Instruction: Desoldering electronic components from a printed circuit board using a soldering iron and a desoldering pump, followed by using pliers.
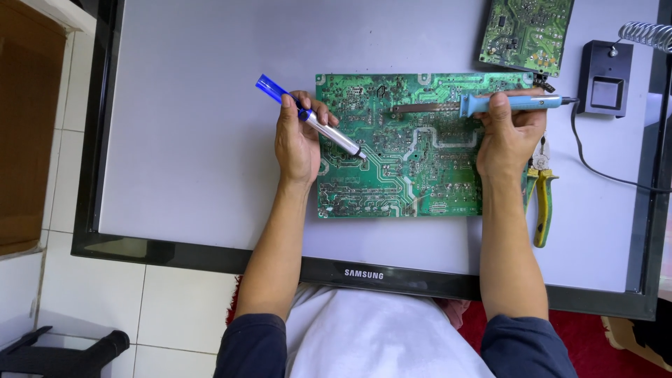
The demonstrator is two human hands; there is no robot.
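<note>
A large green circuit board [413, 175] lies solder side up on a flat grey panel [189, 140] with a black frame. My left hand [297, 140] grips a blue and silver desoldering pump [311, 119], its tip resting on the board's left part. My right hand [511, 136] holds a blue-handled soldering iron [504, 104] lying horizontal over the board's upper edge, its metal tip pointing left.
A second, smaller green circuit board [525, 31] lies at the top right. A black soldering iron stand [605, 77] with a coil spring sits at the right, its cable trailing off. Yellow-handled pliers [542, 196] lie right of the board. White tiled floor at left.
</note>
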